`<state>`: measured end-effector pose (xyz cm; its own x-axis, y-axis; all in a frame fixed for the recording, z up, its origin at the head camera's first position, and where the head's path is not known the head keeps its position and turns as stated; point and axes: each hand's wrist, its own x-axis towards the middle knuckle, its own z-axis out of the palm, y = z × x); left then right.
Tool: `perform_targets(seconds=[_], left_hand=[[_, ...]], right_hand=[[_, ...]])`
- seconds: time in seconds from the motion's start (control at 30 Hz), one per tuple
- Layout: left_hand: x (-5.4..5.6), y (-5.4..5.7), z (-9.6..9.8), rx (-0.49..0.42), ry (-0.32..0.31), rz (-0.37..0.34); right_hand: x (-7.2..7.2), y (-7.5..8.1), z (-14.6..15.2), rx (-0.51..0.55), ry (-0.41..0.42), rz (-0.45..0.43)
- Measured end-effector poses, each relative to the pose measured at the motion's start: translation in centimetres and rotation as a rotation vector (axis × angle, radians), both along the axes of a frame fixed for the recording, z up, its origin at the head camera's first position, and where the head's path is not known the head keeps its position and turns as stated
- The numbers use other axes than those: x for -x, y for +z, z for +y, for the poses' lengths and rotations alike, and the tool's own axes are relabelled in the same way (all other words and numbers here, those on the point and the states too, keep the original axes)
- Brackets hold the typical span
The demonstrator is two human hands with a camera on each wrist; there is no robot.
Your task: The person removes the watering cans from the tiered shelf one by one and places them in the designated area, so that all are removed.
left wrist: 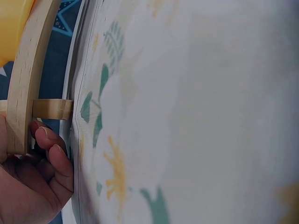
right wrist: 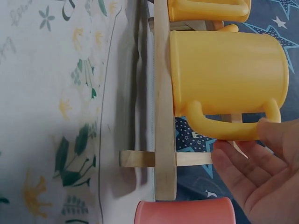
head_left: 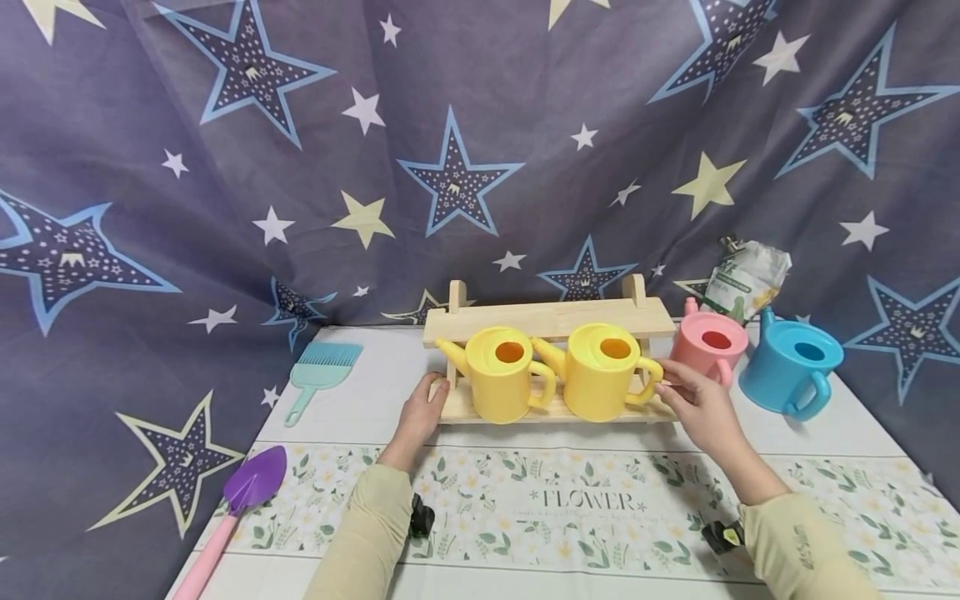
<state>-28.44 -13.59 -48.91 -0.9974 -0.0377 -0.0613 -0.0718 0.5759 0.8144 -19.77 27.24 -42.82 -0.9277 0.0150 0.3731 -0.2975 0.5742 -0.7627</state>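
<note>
Two yellow watering cans stand side by side on the lower board of a wooden two-tier shelf [head_left: 551,321], spouts to the left. My right hand [head_left: 701,408] pinches the handle of the right yellow watering can [head_left: 596,379] between thumb and fingers, as the right wrist view shows. The left yellow watering can [head_left: 495,383] is untouched. My left hand [head_left: 422,412] grips the left end of the shelf's lower board [left wrist: 28,84], fingers curled under it. A pink watering can [head_left: 705,342] stands just behind my right hand, partly hidden by it.
A blue watering can [head_left: 787,367] stands at the far right, before a white printed bag [head_left: 746,279]. On the left lie a teal brush [head_left: 318,375] and a purple trowel with a pink handle [head_left: 255,479]. A starry curtain [head_left: 480,100] hangs behind the table.
</note>
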Motion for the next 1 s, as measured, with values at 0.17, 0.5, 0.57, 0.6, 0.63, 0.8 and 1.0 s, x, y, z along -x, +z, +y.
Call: perform_targets(seconds=[0.17, 0.5, 0.57, 0.6, 0.63, 0.8, 1.0], left_hand=[[0.1, -0.1, 0.1, 0.006, 0.001, 0.006], [0.2, -0.2, -0.1, 0.008, 0.004, 0.004], [0.1, -0.1, -0.1, 0.008, 0.003, 0.004], [0.1, 0.0, -0.1, 0.007, 0.002, 0.004], [0.2, 0.0, -0.1, 0.007, 0.002, 0.005], [0.2, 0.1, 0.0, 0.007, -0.002, 0.009], [0.2, 0.0, -0.1, 0.007, -0.001, 0.009]], right_hand=[[-0.1, -0.1, -0.2, -0.023, -0.025, -0.04], [-1.2, -0.7, -0.2, -0.047, -0.019, -0.013], [-1.7, -0.9, -0.2, -0.055, -0.038, -0.007], [-2.0, -1.0, -0.1, -0.062, -0.051, -0.003], [-2.3, -1.0, -0.1, -0.067, -0.065, -0.001], [-3.9, -0.9, -0.1, -0.081, -0.133, 0.03], [-5.9, -0.5, 0.3, -0.086, -0.235, 0.085]])
